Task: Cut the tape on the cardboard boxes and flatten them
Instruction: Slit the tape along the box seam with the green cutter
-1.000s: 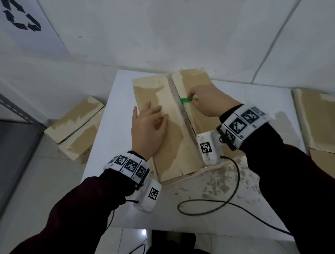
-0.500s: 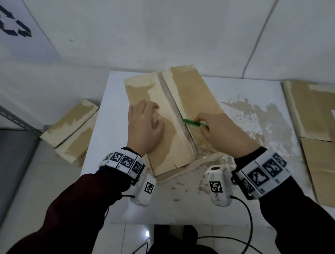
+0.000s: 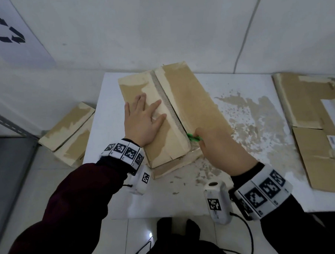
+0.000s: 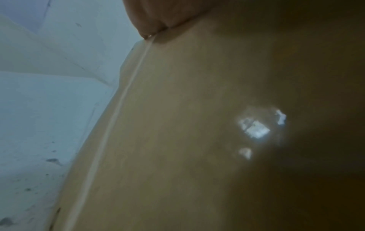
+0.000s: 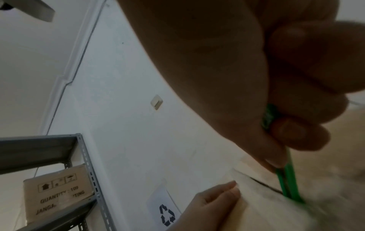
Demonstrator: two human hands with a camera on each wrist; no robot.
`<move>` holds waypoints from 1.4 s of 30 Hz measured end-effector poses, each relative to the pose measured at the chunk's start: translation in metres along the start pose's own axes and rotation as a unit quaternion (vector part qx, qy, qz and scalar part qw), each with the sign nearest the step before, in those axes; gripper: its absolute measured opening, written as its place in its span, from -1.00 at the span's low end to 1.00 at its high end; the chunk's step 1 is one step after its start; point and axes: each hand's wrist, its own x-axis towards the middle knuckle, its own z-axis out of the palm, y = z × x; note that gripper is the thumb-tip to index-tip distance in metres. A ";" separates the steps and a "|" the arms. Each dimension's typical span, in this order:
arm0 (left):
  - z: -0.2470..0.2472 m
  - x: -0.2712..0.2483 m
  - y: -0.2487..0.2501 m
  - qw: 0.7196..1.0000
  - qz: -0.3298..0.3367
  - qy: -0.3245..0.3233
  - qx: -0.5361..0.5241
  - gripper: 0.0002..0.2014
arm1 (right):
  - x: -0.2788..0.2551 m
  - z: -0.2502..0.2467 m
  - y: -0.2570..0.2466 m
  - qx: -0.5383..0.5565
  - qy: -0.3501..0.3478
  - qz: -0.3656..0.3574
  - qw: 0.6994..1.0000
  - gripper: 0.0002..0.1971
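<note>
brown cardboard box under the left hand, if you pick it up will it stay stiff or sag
The long brown cardboard box probably sags along its slit middle seam once the left hand lifts off. It looks shallow, so likely light. Its taped, glossy patches may feel somewhat slippery.

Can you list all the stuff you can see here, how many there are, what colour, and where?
cardboard box: one, brown, on the table, taped seam running along its top
cutter: one, green, at the near end of the seam
table: one, white, scuffed with brown patches
flattened cardboard: a few brown sheets, on the table's right side
boxes on floor: about two, brown, left of the table
recycling sign: one, black symbol on white, on the wall
metal shelf: one, grey, by the wall, carrying a printed carton
left hand: flat on the box
right hand: grips the cutter
</note>
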 end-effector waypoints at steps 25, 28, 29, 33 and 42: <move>0.003 -0.056 0.032 0.921 0.373 -0.049 -0.099 -0.59 | -0.086 0.044 0.013 0.218 0.153 0.050 0.963 -0.70; 0.005 -0.051 0.039 0.915 0.389 -0.035 -0.104 -0.73 | -0.085 0.048 0.008 0.211 0.160 0.051 0.963 -0.69; 0.006 -0.049 0.043 0.915 0.391 -0.030 -0.098 -0.77 | -0.083 0.048 0.008 0.214 0.162 0.053 0.962 -0.71; 0.009 -0.040 0.051 0.926 0.370 -0.007 -0.077 -0.81 | -0.074 0.046 0.020 0.302 0.137 0.100 0.938 -0.75; 0.013 -0.037 0.054 0.937 0.332 0.000 -0.110 -0.81 | -0.074 0.048 0.029 0.404 0.104 0.133 0.899 -0.76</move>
